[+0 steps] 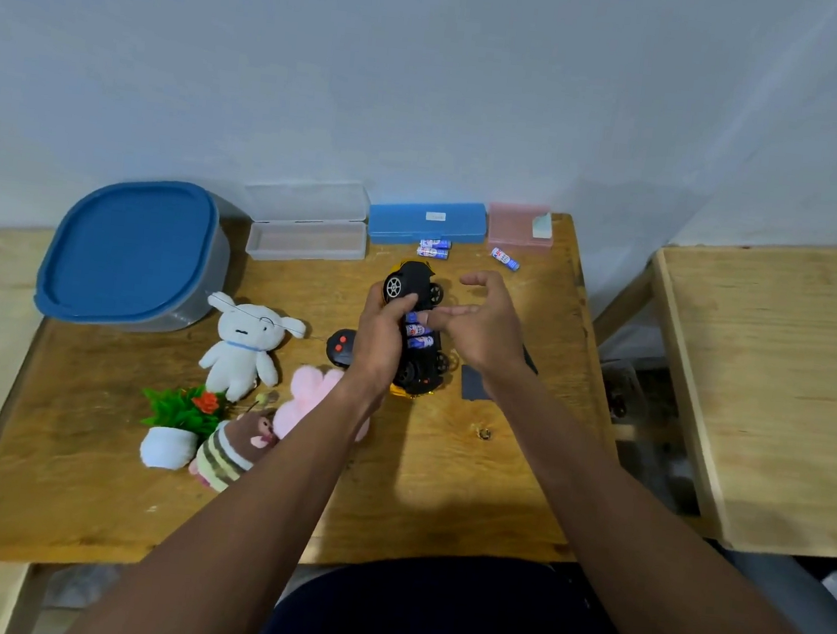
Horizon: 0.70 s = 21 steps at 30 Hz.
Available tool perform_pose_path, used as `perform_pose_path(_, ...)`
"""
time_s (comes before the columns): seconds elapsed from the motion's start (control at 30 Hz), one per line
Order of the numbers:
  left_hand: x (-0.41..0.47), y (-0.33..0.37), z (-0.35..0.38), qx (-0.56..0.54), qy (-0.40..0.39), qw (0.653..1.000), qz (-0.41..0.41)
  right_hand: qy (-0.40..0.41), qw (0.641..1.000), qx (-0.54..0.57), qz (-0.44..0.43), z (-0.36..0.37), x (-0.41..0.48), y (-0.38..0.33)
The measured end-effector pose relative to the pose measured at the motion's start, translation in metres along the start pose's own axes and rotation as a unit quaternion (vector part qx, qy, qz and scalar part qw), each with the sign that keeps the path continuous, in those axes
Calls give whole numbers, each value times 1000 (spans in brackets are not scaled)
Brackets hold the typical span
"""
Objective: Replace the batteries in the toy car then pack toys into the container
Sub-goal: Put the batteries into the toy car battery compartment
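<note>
The yellow toy car [418, 278] is held upside down above the table, black underside up, with blue-and-white batteries [418, 331] showing in its open bay. My left hand [378, 333] grips the car around its middle. My right hand [483, 323] reaches in from the right, fingertips touching the batteries in the bay. Three loose batteries [434, 247] lie near the back of the table, one of them [505, 259] apart to the right. A grey container with a blue lid [129, 250] stands at the back left.
A white plush [245, 345], pink plush [312, 398], striped plush [232, 452], a potted fake plant [178, 420] and a black remote [342, 346] lie left of the car. Clear [305, 243], blue [426, 222] and pink [519, 226] boxes line the wall. A dark flat piece [471, 381] lies under my right wrist.
</note>
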State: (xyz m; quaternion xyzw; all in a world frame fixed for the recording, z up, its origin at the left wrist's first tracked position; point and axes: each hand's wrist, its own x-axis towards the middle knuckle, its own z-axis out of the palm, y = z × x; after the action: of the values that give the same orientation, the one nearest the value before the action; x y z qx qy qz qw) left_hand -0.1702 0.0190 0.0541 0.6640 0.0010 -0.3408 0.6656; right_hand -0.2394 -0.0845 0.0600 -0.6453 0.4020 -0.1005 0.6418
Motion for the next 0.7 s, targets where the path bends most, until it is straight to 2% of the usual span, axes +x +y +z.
perform_pose_path(0.7, -9, -1, 3, -50, -19, 998, -26, -7, 1000, 18, -6, -14, -3, 4)
